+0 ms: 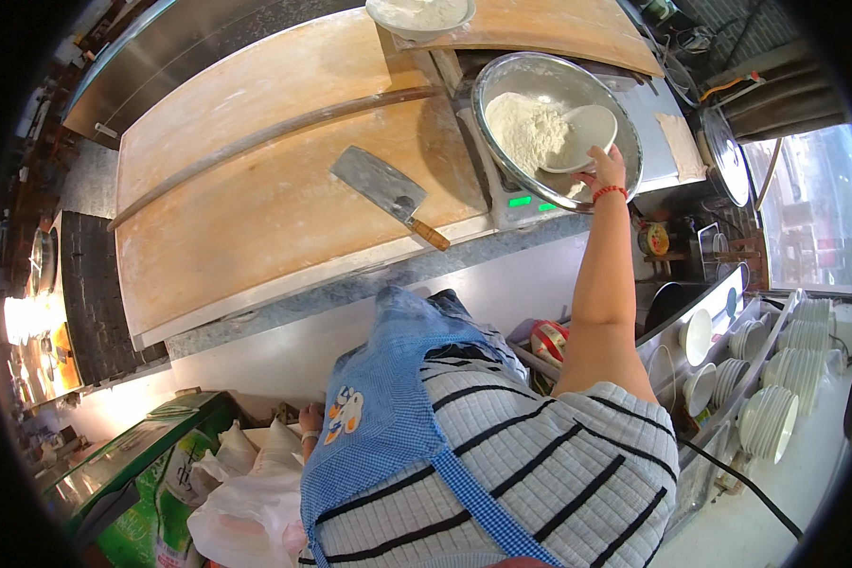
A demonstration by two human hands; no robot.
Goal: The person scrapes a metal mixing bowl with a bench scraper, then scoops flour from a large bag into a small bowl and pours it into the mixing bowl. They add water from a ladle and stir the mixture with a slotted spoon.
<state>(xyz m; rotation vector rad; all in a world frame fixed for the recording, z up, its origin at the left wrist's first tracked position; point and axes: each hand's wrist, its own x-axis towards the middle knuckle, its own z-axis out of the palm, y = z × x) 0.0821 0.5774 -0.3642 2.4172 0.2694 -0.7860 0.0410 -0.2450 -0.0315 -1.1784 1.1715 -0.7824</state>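
Observation:
My right hand (605,169) grips the rim of a white bowl (593,132), which is tilted inside a large stainless-steel basin (629,177). Pale flour (527,126) is heaped in the basin, against the bowl. A digital scale (504,206) with lit green displays sits beneath the basin. Down by my side, my left hand (311,419) is partly hidden by the blue apron (390,369), near white plastic bags; its fingers are hard to make out. On the wooden board (255,234) lies a cleaver (383,186), its wooden handle towards me.
A long rolling pin (277,145) crosses the board. Another white bowl of flour (419,15) stands at the back. Stacked plates and bowls (767,419) fill a rack at right. Plastic bags (245,515) and a green carton (138,490) are at lower left.

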